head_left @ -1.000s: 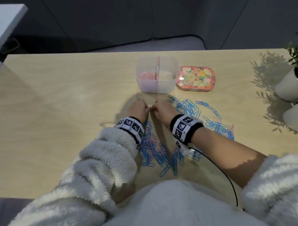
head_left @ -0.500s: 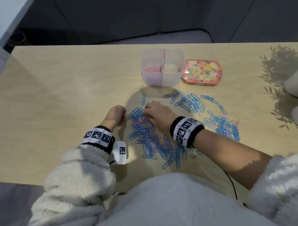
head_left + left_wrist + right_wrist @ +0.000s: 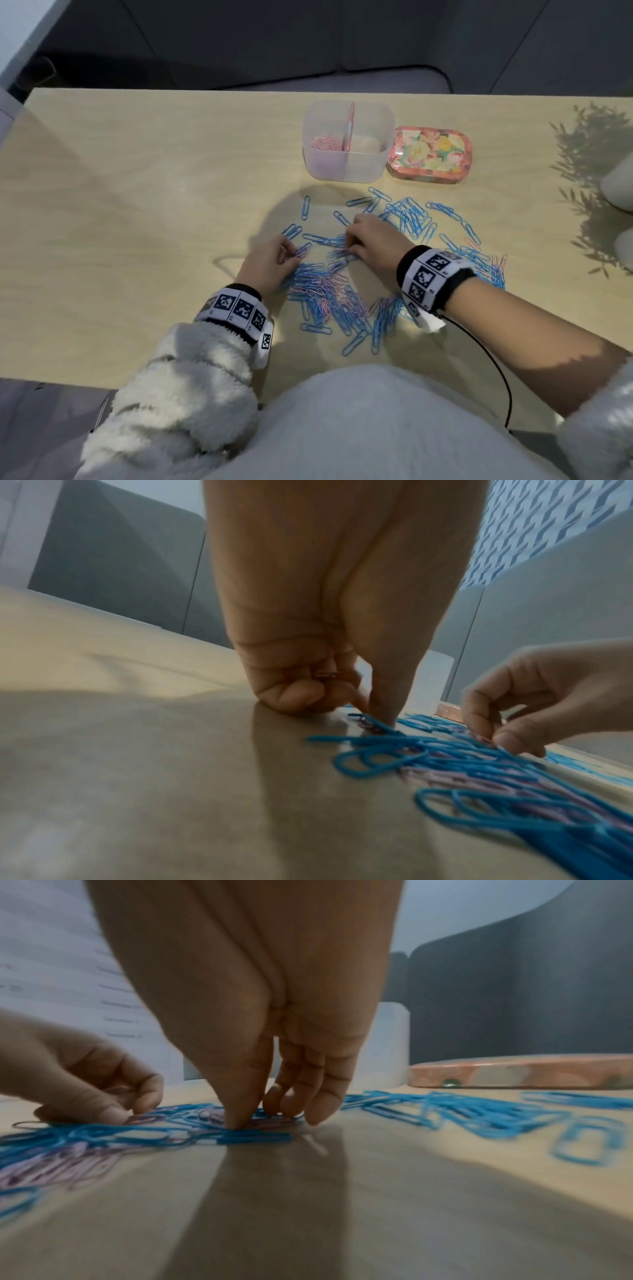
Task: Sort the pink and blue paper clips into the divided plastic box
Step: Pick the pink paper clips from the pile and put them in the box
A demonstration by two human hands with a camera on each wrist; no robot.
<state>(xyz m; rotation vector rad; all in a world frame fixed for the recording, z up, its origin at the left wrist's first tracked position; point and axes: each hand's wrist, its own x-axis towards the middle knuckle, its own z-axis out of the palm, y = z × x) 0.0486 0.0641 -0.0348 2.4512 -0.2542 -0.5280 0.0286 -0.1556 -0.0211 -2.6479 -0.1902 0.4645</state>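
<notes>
A loose pile of blue and pink paper clips (image 3: pixel 329 291) covers the table in front of me, with more blue clips (image 3: pixel 411 216) to the right. The clear divided box (image 3: pixel 347 171) stands behind them with pink clips (image 3: pixel 323 142) in its left compartment. My left hand (image 3: pixel 291 255) is at the pile's left edge. Its fingers curl round some pink clips (image 3: pixel 323 674) while thumb and forefinger pinch down onto the pile (image 3: pixel 373 723). My right hand (image 3: pixel 349 245) is bent over the middle, its thumb and fingertips (image 3: pixel 236 1121) pinching a pink clip (image 3: pixel 212 1115) on the table.
A flowered tin (image 3: pixel 430 154) lies right beside the box. White pots (image 3: pixel 616 192) stand at the table's right edge. A black cable (image 3: pixel 493 359) runs from my right wrist toward the near edge. Bare wood (image 3: pixel 137 222) stretches to the left.
Both hands drew back from just in front of the box to the pile. In the last half second my left hand moved right onto the pile's left edge; my right hand stayed there.
</notes>
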